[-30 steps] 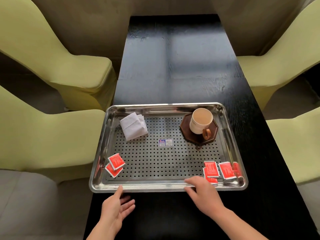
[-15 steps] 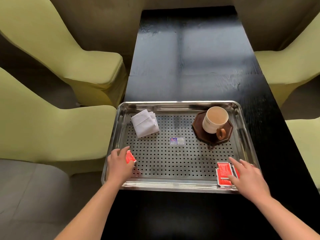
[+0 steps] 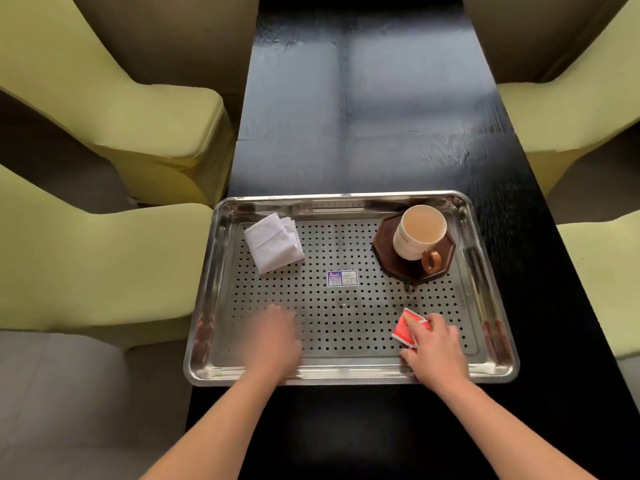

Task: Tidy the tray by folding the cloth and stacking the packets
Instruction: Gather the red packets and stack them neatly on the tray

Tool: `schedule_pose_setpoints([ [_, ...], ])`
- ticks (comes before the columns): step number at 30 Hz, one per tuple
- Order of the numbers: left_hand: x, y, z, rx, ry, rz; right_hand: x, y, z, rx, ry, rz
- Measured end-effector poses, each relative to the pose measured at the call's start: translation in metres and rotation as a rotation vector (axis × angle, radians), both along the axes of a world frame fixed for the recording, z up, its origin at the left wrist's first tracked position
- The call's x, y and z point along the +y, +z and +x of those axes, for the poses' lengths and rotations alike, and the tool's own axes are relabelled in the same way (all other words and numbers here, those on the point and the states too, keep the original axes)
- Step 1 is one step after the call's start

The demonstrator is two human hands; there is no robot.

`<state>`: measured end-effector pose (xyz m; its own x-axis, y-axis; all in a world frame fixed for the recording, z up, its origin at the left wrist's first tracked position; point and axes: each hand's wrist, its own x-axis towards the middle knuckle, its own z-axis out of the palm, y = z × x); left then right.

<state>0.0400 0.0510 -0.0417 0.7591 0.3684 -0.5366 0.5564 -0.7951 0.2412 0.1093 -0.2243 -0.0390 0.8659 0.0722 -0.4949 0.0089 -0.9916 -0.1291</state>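
A steel perforated tray (image 3: 346, 371) lies on the near end of a black table (image 3: 363, 116). A folded white cloth (image 3: 273, 245) sits in its far left corner. My right hand (image 3: 438, 351) is at the near right, holding a tilted bunch of red packets (image 3: 407, 330) just above the tray floor. My left hand (image 3: 275, 336) is blurred, palm down over the near left part of the tray. The two red packets that lay at the near left are out of sight, hidden under this hand.
A cream cup (image 3: 417, 233) with a brown handle stands on a dark octagonal coaster (image 3: 401, 273) in the tray's far right corner. A small label (image 3: 342, 278) is stuck mid-tray. Yellow-green chairs (image 3: 104, 265) (image 3: 602, 278) flank the table on both sides.
My left hand slid right from the near left corner, and the packets there are gone from view. My right hand gathered the right-side packets and tipped them up.
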Motion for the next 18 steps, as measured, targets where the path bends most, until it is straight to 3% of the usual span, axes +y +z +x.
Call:
schedule_pose_setpoints([
  [11,-0.059,0.0,0.003,-0.068,-0.166,-0.118,0.042,-0.008,-0.012,-0.023,0.194,0.096],
  [18,-0.023,-0.003,-0.01,-0.133,-0.039,-0.171,0.029,-0.008,-0.005,-0.079,-0.005,0.187],
])
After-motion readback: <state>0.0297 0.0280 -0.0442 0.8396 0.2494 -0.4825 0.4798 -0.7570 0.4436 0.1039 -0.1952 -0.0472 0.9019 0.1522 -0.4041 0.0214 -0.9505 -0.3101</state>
